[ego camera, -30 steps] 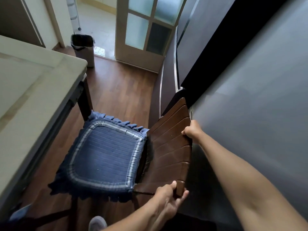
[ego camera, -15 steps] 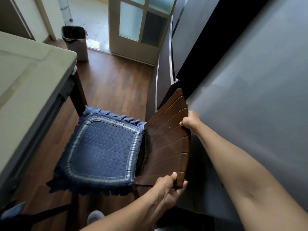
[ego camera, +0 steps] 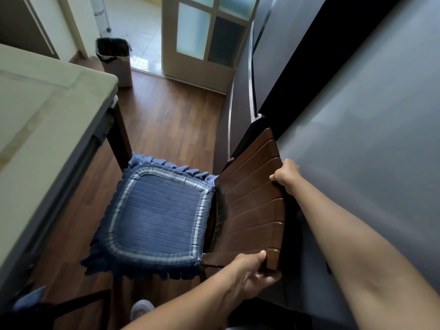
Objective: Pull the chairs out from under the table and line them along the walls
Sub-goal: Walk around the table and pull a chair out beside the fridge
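Observation:
A dark wooden chair (ego camera: 252, 206) with a slatted back and a blue ruffled seat cushion (ego camera: 157, 217) stands between the pale table (ego camera: 42, 120) on the left and the grey wall (ego camera: 371, 144) on the right. Its back is close against the wall. My left hand (ego camera: 247, 272) grips the near end of the chair's top rail. My right hand (ego camera: 285, 175) holds the far part of the rail, next to the wall. The chair's legs are mostly hidden under the cushion.
A lined waste bin (ego camera: 115, 60) stands by the doorway at the back. A glass-panelled door (ego camera: 204, 36) is open beyond it. A dark cabinet (ego camera: 250, 96) runs along the right wall. Another chair's blue cushion corner (ego camera: 28, 298) shows at bottom left. Wooden floor (ego camera: 171, 120) stretches ahead.
The view has shifted slightly and the chair back sits a little closer to the grey wall. Both hands keep their hold on the top rail.

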The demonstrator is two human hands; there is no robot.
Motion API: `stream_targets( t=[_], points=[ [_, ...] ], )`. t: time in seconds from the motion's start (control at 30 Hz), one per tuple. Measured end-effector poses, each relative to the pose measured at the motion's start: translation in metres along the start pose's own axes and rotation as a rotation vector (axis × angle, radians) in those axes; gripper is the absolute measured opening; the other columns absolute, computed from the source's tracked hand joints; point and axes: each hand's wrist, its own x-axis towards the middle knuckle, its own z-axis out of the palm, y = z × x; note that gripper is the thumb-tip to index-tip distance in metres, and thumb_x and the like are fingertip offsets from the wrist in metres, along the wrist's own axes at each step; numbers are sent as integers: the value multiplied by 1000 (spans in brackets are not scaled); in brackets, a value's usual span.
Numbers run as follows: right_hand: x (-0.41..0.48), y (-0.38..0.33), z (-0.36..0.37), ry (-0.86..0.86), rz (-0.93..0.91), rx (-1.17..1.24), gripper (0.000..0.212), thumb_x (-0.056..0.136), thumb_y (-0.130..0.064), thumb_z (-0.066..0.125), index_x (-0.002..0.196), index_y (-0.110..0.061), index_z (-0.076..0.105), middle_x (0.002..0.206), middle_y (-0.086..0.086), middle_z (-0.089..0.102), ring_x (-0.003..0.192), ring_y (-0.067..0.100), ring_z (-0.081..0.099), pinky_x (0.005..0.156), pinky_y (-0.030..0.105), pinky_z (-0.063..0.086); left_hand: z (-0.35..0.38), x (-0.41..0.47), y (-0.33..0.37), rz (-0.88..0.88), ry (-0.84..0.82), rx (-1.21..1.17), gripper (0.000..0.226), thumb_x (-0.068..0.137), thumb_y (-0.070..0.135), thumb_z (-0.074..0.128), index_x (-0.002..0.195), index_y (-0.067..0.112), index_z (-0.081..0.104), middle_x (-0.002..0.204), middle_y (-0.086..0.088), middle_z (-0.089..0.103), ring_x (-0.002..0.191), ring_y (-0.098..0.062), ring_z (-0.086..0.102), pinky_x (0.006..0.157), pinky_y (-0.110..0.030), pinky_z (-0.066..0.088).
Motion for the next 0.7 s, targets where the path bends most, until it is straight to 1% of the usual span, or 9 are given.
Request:
stream_targets(
  t=[0.07, 0.13, 0.27, 0.37, 0.4, 0.47, 0.53, 0.6, 0.7],
  points=[
    [-8, -12, -5, 57, -26, -39, 42, 83, -13, 66, 121, -3, 52, 129, 21, 57, 119, 38, 54, 96, 39, 46, -12, -6, 9, -23, 41, 135, 49, 96, 13, 50, 140, -4, 35, 128, -30, 47, 120, -44, 53, 101, -55, 43],
    [-21, -30, -7, 101, -76, -73, 45, 86, -16, 61, 127, -5, 46, 132, 20, 55, 122, 38, 52, 97, 38, 44, -27, -20, 26, 14, 111, 255, 58, 96, 20, 50, 144, -3, 26, 144, -34, 34, 125, -47, 49, 99, -51, 45],
    [-71, -77, 9, 106, -212, -33, 51, 85, -22, 60, 130, -2, 45, 134, 21, 54, 126, 38, 49, 101, 38, 40, -67, -78, 68, 194, 161, 206, 53, 97, 20, 48, 143, -1, 31, 148, -30, 35, 130, -43, 46, 95, -47, 47],
    [-121, -112, 33, -62, -259, 95, 52, 84, -25, 64, 127, 1, 49, 128, 19, 58, 119, 35, 54, 90, 34, 44, -111, -134, 90, 322, 181, 151, 50, 97, 18, 48, 141, -3, 35, 146, -32, 37, 131, -44, 45, 96, -48, 47],
    [-144, -125, 45, -119, -279, 137, 49, 84, -25, 64, 124, 1, 51, 121, 16, 61, 111, 32, 58, 84, 33, 45, -130, -157, 94, 368, 192, 130, 49, 97, 18, 48, 139, -4, 36, 146, -32, 37, 131, -44, 45, 98, -49, 46],
    [-189, -147, 65, -243, -320, 215, 33, 84, -24, 66, 105, -2, 55, 94, 7, 59, 87, 24, 59, 75, 32, 44, -165, -197, 98, 442, 221, 95, 49, 97, 18, 49, 138, -4, 38, 146, -31, 36, 132, -44, 43, 101, -50, 45],
    [-237, -166, 85, -359, -366, 278, 24, 83, -22, 69, 79, -6, 51, 71, 3, 48, 65, 17, 46, 63, 28, 38, -199, -232, 95, 497, 249, 47, 50, 97, 18, 48, 139, -5, 36, 148, -30, 34, 135, -43, 40, 104, -50, 42],
    [-286, -179, 106, -446, -408, 298, 35, 83, -18, 68, 61, -12, 42, 60, 1, 35, 54, 13, 31, 50, 25, 27, -233, -264, 85, 530, 273, 0, 52, 98, 19, 46, 140, -8, 33, 150, -28, 33, 138, -40, 37, 108, -49, 38],
    [-358, -190, 134, -571, -436, 288, 43, 88, -19, 62, 58, -18, 33, 57, -1, 28, 50, 12, 23, 39, 20, 23, -275, -309, 62, 542, 240, -47, 57, 99, 22, 43, 143, -11, 27, 152, -26, 30, 141, -36, 34, 112, -45, 32]
  ],
)
